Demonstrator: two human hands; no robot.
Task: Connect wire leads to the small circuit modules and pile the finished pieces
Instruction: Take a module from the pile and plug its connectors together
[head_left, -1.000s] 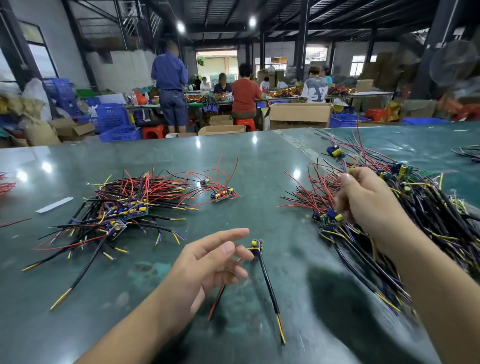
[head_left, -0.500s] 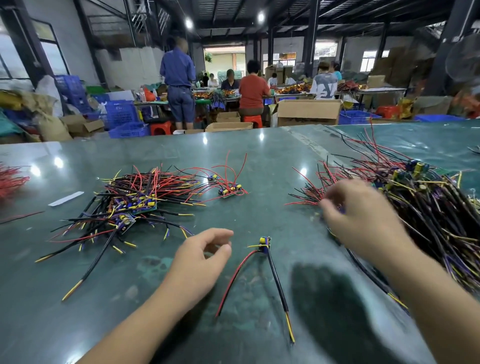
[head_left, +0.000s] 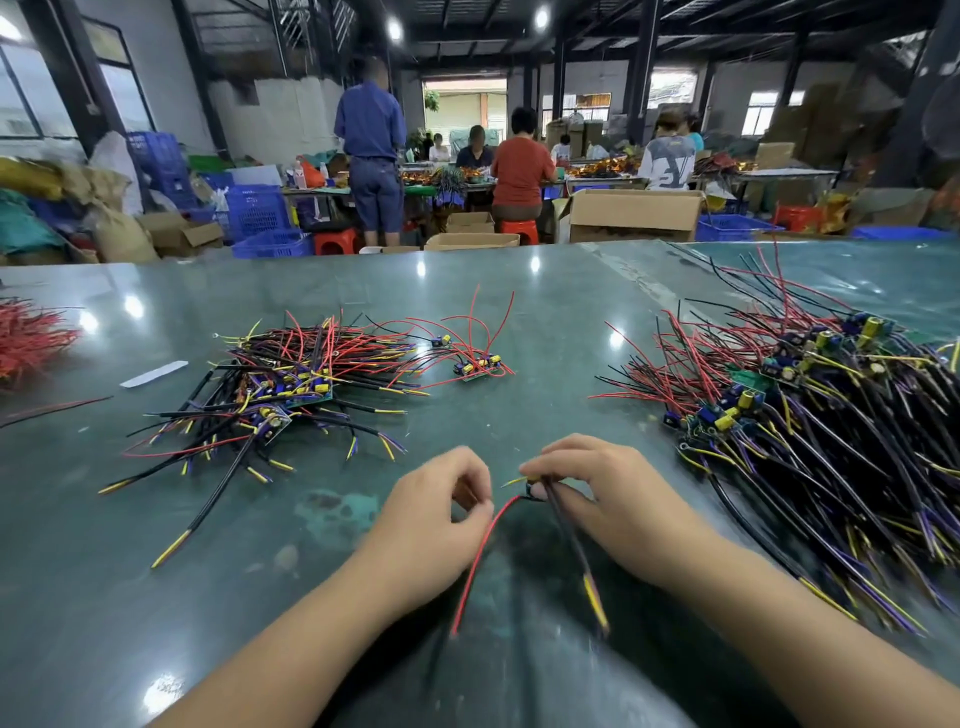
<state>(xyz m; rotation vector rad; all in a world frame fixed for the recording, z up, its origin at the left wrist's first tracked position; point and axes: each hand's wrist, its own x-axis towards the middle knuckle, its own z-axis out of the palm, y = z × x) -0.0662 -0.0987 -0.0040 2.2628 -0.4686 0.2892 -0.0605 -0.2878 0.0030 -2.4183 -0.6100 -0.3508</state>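
Centrally, right hand (head_left: 597, 499) pinched small module (head_left: 534, 489); left hand (head_left: 441, 514) pinched its red lead (head_left: 480, 558). Finished pile (head_left: 280, 379) lay beyond left hand. Light, floppy, delicate joints; grip at board.

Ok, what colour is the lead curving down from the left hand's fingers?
Red. The lead runs down from the left hand; the head view shows it plainly.

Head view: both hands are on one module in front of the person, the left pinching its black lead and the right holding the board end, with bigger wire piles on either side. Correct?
Not quite. In the head view the left hand pinches the red lead, not the black one; the black lead hangs under the right hand. The rest stands.
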